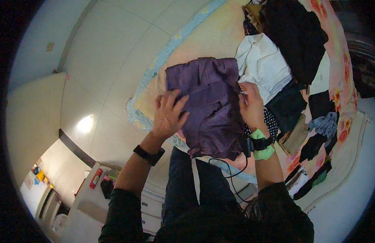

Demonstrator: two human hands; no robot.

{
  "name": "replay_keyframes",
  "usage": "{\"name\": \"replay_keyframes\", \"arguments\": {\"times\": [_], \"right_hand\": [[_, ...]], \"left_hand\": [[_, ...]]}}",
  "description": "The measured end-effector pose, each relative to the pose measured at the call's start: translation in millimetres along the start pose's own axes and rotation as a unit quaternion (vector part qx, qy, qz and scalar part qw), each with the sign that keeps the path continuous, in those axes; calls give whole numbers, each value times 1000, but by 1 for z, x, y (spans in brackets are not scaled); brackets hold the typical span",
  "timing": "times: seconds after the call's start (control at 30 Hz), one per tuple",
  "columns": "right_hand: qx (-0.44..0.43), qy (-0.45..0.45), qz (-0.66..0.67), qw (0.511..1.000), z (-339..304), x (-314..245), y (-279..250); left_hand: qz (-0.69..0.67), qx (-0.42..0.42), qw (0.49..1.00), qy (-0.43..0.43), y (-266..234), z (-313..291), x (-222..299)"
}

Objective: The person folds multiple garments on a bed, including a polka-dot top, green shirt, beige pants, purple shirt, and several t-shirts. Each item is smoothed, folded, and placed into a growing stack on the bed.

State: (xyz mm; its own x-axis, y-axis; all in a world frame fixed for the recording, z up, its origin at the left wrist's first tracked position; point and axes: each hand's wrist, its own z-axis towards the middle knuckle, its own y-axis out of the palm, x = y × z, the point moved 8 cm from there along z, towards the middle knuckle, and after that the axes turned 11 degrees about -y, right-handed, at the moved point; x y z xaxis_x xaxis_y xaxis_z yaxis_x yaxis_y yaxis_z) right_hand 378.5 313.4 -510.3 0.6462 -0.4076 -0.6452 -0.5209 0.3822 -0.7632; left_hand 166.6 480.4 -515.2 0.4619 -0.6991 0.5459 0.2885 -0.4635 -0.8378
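A dark purple cloth garment [212, 105], wrinkled and roughly squared off, lies on the near edge of the bed in front of me. My left hand [169, 112] is at its left edge, fingers spread and slightly bent, the tips over the cloth. At the opposite edge my right hand [251, 104] has its fingers curled in against the fabric, closed on the side of the garment; its fingertips are partly hidden. Just beyond the right hand lies a white garment [262, 60] with a lettered band.
Black clothes [295, 40] are heaped at the far right. Small folded dark pieces [286, 105] and a grey-blue one [324, 124] lie nearer, on the flowered bedspread [344, 97]. A black cable [232, 178] hangs below my right wrist. Tiled floor [114, 77] stretches left; a white cabinet [88, 202] stands lower left.
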Motion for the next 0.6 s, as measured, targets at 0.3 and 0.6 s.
{"name": "replay_keyframes", "arguments": {"times": [0.3, 0.6], "right_hand": [[-108, -108, -235, 960, 42, -8, 57], [-78, -27, -16, 996, 82, -1, 41]], "left_hand": [[166, -65, 984, 7, 50, 45, 6], [-198, 0, 966, -164, 16, 86, -11]]}}
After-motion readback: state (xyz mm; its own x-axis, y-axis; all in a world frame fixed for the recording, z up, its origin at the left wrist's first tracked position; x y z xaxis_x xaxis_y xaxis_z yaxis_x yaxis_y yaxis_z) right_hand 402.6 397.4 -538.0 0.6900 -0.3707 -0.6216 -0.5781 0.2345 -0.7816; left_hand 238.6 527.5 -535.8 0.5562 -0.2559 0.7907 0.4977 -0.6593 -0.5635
